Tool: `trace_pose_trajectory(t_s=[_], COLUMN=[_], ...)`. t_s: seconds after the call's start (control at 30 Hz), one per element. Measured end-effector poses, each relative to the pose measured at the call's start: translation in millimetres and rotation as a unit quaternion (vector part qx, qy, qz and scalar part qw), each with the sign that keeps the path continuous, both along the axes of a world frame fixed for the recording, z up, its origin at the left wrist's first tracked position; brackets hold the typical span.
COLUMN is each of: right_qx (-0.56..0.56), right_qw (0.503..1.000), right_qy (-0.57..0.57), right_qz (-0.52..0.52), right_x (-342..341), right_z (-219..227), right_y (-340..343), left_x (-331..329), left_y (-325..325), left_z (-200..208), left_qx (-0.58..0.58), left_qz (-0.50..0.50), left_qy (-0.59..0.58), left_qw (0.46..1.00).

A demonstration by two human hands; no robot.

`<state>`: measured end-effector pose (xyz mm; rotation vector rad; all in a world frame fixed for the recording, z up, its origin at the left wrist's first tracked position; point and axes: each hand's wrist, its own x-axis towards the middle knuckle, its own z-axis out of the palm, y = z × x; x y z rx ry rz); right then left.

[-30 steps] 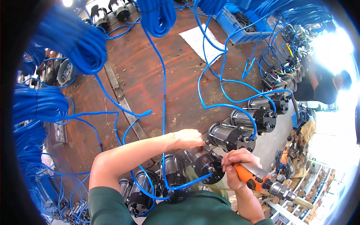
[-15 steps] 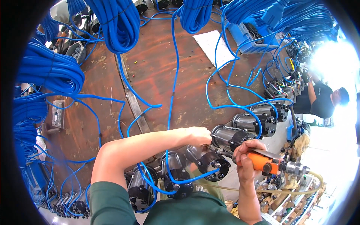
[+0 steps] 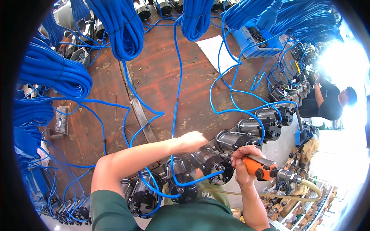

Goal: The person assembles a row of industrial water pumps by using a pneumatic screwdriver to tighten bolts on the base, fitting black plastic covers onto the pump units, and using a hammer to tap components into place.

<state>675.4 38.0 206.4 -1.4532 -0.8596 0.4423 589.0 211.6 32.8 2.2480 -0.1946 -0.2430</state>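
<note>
Grip of the right hand [image 3: 243, 163] closed around an orange-bodied, silver-fitted power tool [image 3: 259, 168], apparently to bear its weight close beside the round black end cap [image 3: 227, 176] of a grey metal cylinder [image 3: 201, 154] at the near edge of a worn reddish-brown table [image 3: 154, 81], with a tan hose [image 3: 314, 188] looped behind. Curled left hand [image 3: 194, 141] above the cylinder's far end, perhaps for steadying, with contact and contents impossible to tell. Farther out, similar black-capped metal cylinders [image 3: 248, 125] in a row, caps outward presumably for easy reach, and bundled blue cables [image 3: 119, 30] overhead, likely to limit tangles.
</note>
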Motion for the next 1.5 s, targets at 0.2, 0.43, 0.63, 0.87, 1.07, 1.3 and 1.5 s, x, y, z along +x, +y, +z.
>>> trace_pose_trajectory(t_s=[0.2, 0.43, 0.63, 0.87, 1.07, 1.3, 1.5], right_qx=[-0.006, 0.075, 0.02, -0.018, -0.011, -0.038, 0.112], right_qw=[1.0, 0.997, 0.996, 0.986, 0.986, 0.981, 0.963], right_qy=[-0.018, 0.024, 0.029, -0.084, -0.054, -0.026, -0.061], right_qz=[0.017, -0.003, 0.082, 0.144, 0.155, 0.186, 0.238], right_x=[2, -20, -54, -49, -46, -41, -6], right_z=[-2, 56, 75, 32, 22, 18, 83], right_y=[-4, -22, -28, 4, 11, 4, -44], left_x=[-67, -70, -67, -68, -70, -69, -120], left_y=[-4, -17, -24, -23, -25, -1, 21], left_z=[-16, -37, -38, -38, -38, 5, 193], left_qx=[-0.055, -0.01, -0.044, -0.006, -0.017, 0.131, 0.115], left_qz=[0.088, 0.064, 0.076, 0.054, 0.055, 0.081, 0.568], left_qy=[0.053, -0.025, -0.075, -0.09, -0.109, -0.016, -0.186], left_qw=[0.993, 0.998, 0.993, 0.994, 0.992, 0.988, 0.793])
